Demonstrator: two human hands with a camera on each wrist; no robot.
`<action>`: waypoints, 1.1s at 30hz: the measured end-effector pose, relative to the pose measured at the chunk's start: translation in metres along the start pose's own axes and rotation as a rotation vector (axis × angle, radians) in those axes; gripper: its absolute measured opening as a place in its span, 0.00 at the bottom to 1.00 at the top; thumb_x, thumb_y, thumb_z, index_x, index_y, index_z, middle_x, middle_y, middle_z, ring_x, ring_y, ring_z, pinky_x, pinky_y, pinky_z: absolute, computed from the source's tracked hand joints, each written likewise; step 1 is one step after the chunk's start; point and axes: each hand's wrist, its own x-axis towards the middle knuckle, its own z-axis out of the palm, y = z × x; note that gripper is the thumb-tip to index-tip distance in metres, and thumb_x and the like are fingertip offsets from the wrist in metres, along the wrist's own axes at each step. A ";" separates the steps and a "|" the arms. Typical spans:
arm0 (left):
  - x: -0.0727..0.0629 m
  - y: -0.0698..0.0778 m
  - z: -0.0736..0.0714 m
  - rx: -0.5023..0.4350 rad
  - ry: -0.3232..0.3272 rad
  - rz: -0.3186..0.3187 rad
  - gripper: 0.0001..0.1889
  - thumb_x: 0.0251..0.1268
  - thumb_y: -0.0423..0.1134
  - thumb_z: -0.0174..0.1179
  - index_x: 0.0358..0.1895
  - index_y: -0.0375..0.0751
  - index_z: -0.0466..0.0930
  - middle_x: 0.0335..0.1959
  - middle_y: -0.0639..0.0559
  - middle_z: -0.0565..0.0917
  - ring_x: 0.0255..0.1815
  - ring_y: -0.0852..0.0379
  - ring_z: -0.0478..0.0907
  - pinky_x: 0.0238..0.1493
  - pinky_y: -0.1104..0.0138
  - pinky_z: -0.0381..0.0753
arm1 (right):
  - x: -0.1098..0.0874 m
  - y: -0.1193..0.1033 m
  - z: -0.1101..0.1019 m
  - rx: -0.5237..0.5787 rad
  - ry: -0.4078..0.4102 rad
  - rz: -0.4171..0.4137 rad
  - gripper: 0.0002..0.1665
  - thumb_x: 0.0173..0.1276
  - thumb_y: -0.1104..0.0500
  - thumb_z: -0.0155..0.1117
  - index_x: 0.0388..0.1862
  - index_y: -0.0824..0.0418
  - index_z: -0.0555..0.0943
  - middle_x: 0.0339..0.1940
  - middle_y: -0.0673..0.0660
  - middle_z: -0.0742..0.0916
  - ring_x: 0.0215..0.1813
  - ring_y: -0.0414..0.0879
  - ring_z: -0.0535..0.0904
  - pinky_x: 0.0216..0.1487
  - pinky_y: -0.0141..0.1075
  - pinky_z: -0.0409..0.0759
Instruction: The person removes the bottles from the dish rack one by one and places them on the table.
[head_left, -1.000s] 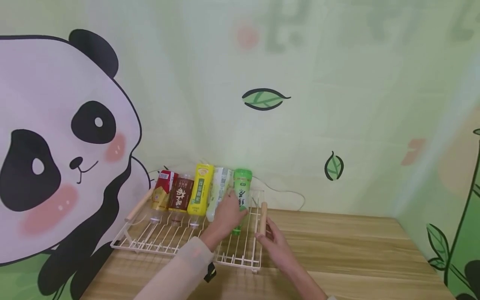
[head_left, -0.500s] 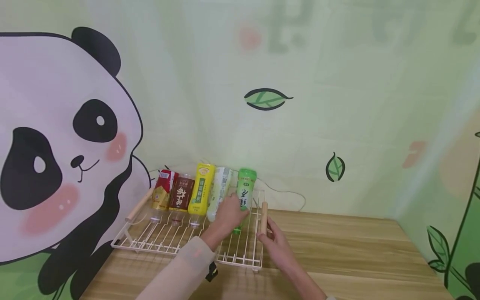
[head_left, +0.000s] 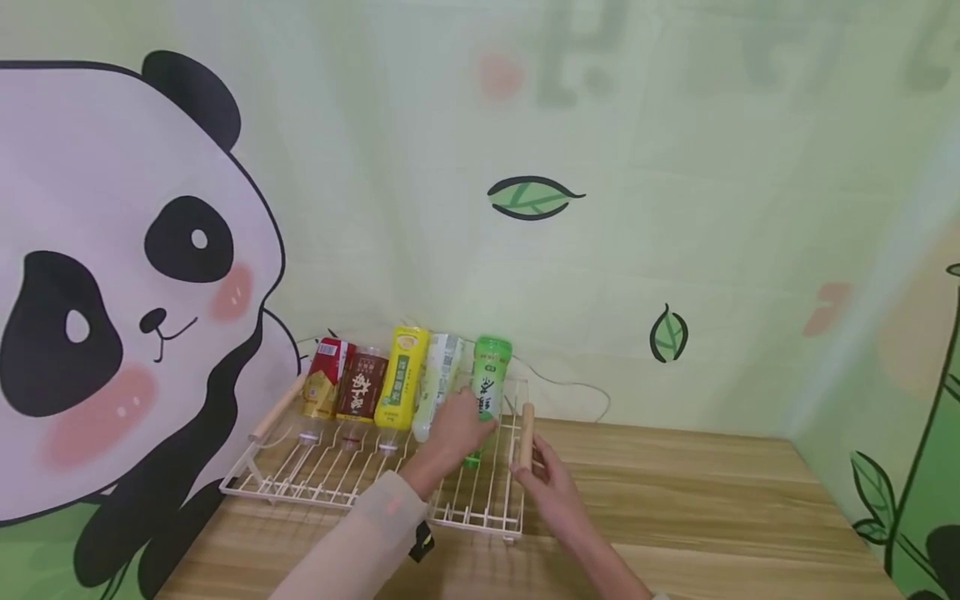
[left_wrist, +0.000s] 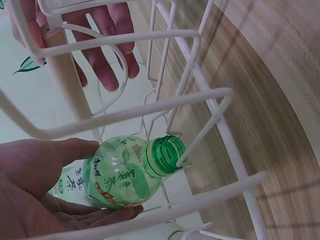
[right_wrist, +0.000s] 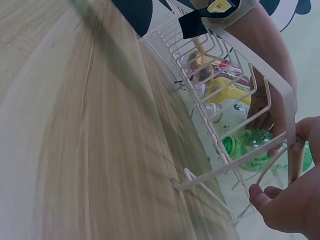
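Observation:
My left hand (head_left: 452,427) holds a green tea bottle (head_left: 491,379) round its body, at the right end of a white wire rack (head_left: 300,500). The bottle leans with its base up at the back and its green neck (left_wrist: 165,155) pointing down toward me, among the wires. My right hand (head_left: 551,487) grips the wooden handle (head_left: 527,433) at the rack's right side, thumb on one side and fingers on the other. In the right wrist view, the right hand (right_wrist: 295,195) is at that handle, with the green bottle (right_wrist: 250,147) behind the wires.
Left of the green bottle, a pale bottle (head_left: 438,383), a yellow bottle (head_left: 402,375), a brown-labelled bottle (head_left: 363,387) and a red-and-gold one (head_left: 327,379) lean in the rack. A second wooden handle (head_left: 277,408) is at its left. The wooden table (head_left: 675,492) meets a panda-printed backdrop (head_left: 600,250).
The green bottle's upper end has tilted slightly to the right, away from the pale bottle, with the left hand still round it. The right hand stays at the handle.

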 end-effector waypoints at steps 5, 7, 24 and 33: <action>0.001 -0.002 0.000 -0.015 -0.005 0.000 0.24 0.68 0.42 0.73 0.57 0.31 0.76 0.36 0.44 0.83 0.25 0.54 0.80 0.20 0.66 0.82 | 0.000 0.001 -0.009 -0.043 0.000 0.008 0.46 0.76 0.52 0.69 0.83 0.69 0.60 0.79 0.72 0.70 0.76 0.69 0.70 0.71 0.57 0.76; 0.002 -0.002 0.000 -0.014 -0.002 0.007 0.23 0.67 0.42 0.74 0.56 0.31 0.77 0.35 0.44 0.83 0.25 0.54 0.81 0.21 0.66 0.82 | 0.000 0.000 -0.015 -0.081 0.001 0.017 0.47 0.75 0.48 0.71 0.82 0.68 0.62 0.79 0.71 0.70 0.77 0.70 0.69 0.70 0.58 0.77; -0.023 0.045 -0.039 0.101 -0.037 0.289 0.35 0.63 0.46 0.77 0.69 0.34 0.75 0.49 0.45 0.85 0.41 0.54 0.83 0.38 0.65 0.85 | 0.006 -0.079 -0.109 -0.627 0.068 -0.256 0.53 0.73 0.42 0.73 0.82 0.69 0.61 0.81 0.70 0.69 0.80 0.67 0.64 0.74 0.64 0.71; -0.039 0.055 -0.054 0.233 -0.044 0.436 0.42 0.60 0.46 0.77 0.77 0.40 0.71 0.58 0.48 0.82 0.50 0.54 0.79 0.47 0.65 0.83 | 0.006 -0.116 -0.126 -0.900 0.093 -0.392 0.60 0.65 0.42 0.80 0.83 0.68 0.60 0.81 0.69 0.67 0.81 0.68 0.62 0.75 0.67 0.66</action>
